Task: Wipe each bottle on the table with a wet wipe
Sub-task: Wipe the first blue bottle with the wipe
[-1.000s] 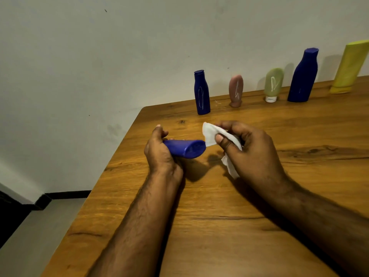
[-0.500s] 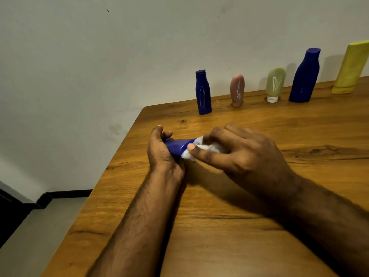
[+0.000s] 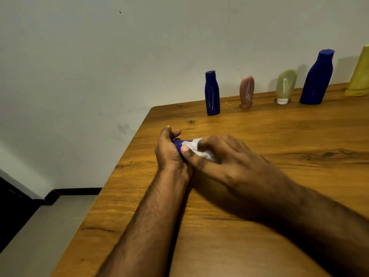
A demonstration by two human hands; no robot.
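My left hand (image 3: pixel 168 151) grips a small blue bottle (image 3: pixel 177 144) held sideways just above the wooden table (image 3: pixel 259 196); only a short strip of blue shows. My right hand (image 3: pixel 233 162) wraps a white wet wipe (image 3: pixel 196 149) around the bottle's free end, thumb and fingers curled over it. Most of the bottle is hidden by both hands and the wipe.
Along the wall at the table's back stand a slim blue bottle (image 3: pixel 212 93), a pink tube (image 3: pixel 247 91), a green tube (image 3: pixel 285 86), a large blue bottle (image 3: pixel 317 77) and a yellow tube (image 3: pixel 359 74). The table's left edge drops to the floor (image 3: pixel 40 236).
A second ago the right hand held the wipe apart from the bottle. It has since closed over the bottle's end and slid left along it toward the left hand.
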